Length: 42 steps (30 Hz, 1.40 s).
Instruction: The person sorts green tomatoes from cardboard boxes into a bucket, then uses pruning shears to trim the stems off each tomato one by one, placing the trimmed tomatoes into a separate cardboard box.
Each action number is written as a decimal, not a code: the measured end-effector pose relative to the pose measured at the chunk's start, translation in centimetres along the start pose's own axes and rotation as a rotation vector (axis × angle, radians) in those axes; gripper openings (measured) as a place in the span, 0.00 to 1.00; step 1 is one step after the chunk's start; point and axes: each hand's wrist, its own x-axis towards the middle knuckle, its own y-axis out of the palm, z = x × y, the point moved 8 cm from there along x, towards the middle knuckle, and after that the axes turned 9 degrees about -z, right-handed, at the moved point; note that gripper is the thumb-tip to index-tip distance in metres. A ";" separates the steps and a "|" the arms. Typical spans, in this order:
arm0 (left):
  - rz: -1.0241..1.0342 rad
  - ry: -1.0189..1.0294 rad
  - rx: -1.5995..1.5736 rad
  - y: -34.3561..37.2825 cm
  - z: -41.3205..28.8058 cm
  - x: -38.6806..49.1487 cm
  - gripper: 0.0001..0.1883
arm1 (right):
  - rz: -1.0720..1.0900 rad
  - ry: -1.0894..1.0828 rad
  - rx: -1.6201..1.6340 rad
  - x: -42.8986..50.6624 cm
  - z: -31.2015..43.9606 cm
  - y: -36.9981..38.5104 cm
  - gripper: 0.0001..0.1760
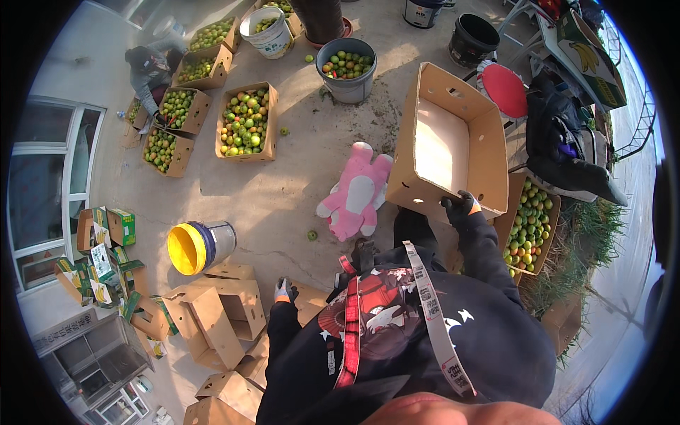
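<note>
My right hand [461, 207], in a dark glove, grips the near wall of a large cardboard box [486, 159] that has holes in its sides and nothing in it. Below that box, to the right, stands a cardboard box of green and reddish tomatoes [529, 220]. My left hand [285, 290], also gloved, hangs beside my body near several cardboard boxes [212, 324]; whether it touches one I cannot tell. A pink plush toy [357, 194] lies on the concrete floor before me, with a single green tomato [312, 235] near it.
Boxes of tomatoes [245, 122] stand at the upper left, where a person [149, 69] bends over them. A grey bucket of tomatoes [346, 69] is ahead. A yellow-lined bucket [188, 248] lies on its side at left. A red-topped stool [503, 90] and black clothing [558, 138] are at right.
</note>
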 end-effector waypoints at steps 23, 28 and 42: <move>-0.212 -0.015 0.313 20.5 -27.3 2.2 0.32 | 0.211 0.167 -0.242 60.6 -5.4 16.9 0.37; -0.162 0.174 0.371 31.8 -38.1 6.6 0.31 | 0.183 0.420 -0.110 64.3 -13.4 20.5 0.26; 0.028 1.480 1.703 85.2 -59.6 23.1 0.26 | 0.097 0.802 1.081 64.2 -34.5 32.0 0.11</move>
